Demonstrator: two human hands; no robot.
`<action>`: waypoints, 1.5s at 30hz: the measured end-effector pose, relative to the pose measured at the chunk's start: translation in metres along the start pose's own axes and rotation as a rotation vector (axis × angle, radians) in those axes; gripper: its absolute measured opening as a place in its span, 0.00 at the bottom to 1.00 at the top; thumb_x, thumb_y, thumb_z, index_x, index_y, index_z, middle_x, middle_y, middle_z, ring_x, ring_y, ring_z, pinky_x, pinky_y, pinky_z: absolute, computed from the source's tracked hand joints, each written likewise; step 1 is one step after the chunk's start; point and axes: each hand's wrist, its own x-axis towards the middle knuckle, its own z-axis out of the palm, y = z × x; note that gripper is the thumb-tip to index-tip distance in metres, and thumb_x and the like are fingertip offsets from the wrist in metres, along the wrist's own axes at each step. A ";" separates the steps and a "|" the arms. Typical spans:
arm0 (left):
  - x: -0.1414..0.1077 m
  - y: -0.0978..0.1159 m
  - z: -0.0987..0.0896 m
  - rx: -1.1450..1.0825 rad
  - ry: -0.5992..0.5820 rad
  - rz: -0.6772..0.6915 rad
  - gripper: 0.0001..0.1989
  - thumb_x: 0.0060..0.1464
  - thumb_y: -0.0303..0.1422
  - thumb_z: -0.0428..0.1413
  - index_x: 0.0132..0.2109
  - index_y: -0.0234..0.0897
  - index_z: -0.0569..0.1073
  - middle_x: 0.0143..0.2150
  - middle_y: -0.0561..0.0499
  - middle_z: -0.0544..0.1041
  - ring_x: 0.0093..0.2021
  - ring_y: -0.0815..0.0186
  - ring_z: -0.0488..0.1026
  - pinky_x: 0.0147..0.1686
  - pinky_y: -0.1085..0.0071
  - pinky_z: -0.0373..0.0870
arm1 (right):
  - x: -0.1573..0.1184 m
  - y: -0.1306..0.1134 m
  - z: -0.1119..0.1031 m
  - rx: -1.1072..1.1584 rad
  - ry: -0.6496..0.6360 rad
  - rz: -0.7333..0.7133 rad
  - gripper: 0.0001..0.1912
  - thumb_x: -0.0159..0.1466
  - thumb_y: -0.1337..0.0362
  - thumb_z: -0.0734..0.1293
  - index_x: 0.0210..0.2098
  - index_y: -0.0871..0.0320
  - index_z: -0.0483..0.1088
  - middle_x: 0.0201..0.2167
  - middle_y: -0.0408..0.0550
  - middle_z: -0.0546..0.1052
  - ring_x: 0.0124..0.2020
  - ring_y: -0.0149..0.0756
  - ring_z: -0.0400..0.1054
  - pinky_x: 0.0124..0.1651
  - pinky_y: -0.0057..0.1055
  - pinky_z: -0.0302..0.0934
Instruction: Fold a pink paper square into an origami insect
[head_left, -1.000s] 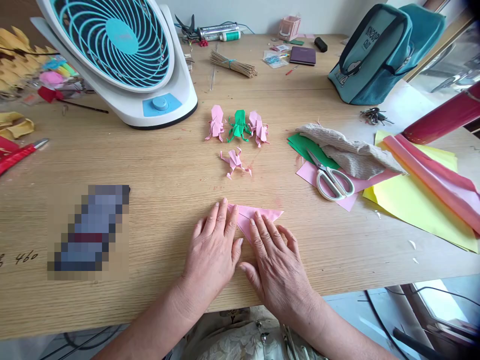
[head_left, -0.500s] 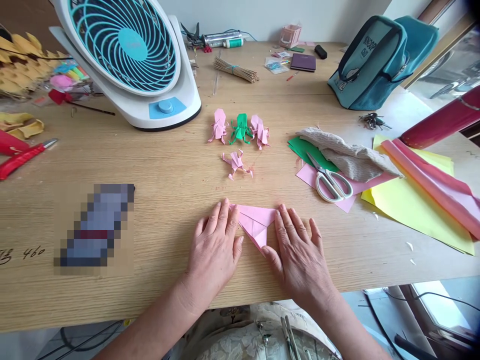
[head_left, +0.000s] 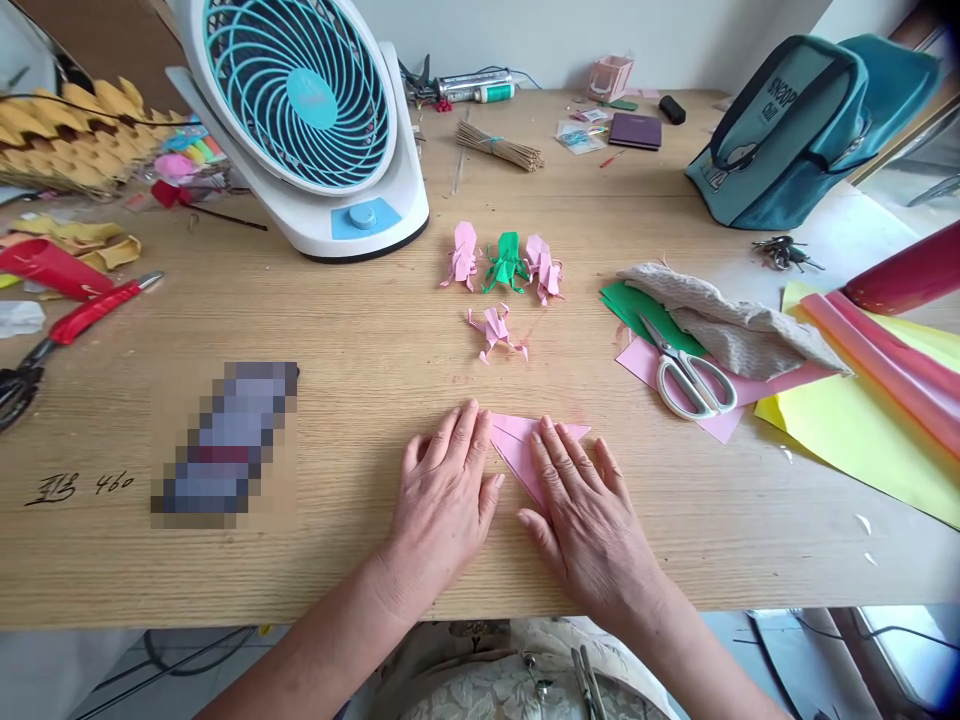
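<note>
A folded piece of pink paper (head_left: pixel 517 450) lies flat on the table between my hands, roughly triangular with crease lines. My left hand (head_left: pixel 444 485) rests flat at its left corner, fingertips on the edge. Across its right part lies my right hand (head_left: pixel 585 505), fingers stretched out and covering some of the paper; the right tip shows beyond the fingers. Beyond the paper sits a pink origami figure (head_left: pixel 495 330) with thin bent legs. Behind it stand a green origami figure (head_left: pixel 508 262) and two pink ones, one on each side.
White-handled scissors (head_left: pixel 694 385) lie on pink and green sheets at the right, beside a crumpled cloth (head_left: pixel 735 320) and yellow paper (head_left: pixel 862 440). A fan (head_left: pixel 360 220) stands at the back left. A blurred-out flat object (head_left: pixel 232 440) and red-handled pliers (head_left: pixel 97 312) are at the left.
My right hand has shifted left over the paper, now covering part it had been beside. The left hand stays at the left corner. The whole view has turned slightly left.
</note>
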 end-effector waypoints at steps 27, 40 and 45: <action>0.012 -0.007 -0.003 -0.231 -0.107 0.449 0.34 0.67 0.50 0.40 0.71 0.33 0.54 0.74 0.43 0.49 0.74 0.55 0.43 0.71 0.53 0.42 | -0.023 0.038 -0.017 -0.014 -0.069 0.051 0.39 0.72 0.45 0.51 0.72 0.66 0.44 0.72 0.61 0.50 0.73 0.52 0.43 0.69 0.55 0.41; 0.011 -0.001 0.002 -0.233 -0.102 0.378 0.37 0.64 0.52 0.45 0.71 0.36 0.53 0.75 0.39 0.47 0.74 0.50 0.42 0.70 0.50 0.45 | -0.015 0.052 -0.011 -0.009 -0.041 0.078 0.35 0.72 0.49 0.53 0.71 0.65 0.48 0.71 0.60 0.54 0.72 0.51 0.47 0.69 0.57 0.42; 0.009 0.000 0.007 -0.231 -0.056 0.295 0.36 0.64 0.51 0.47 0.71 0.35 0.54 0.74 0.41 0.52 0.73 0.44 0.43 0.67 0.46 0.47 | -0.006 0.040 -0.021 0.189 -0.008 -0.081 0.30 0.69 0.50 0.61 0.65 0.62 0.59 0.64 0.60 0.66 0.63 0.51 0.60 0.62 0.50 0.58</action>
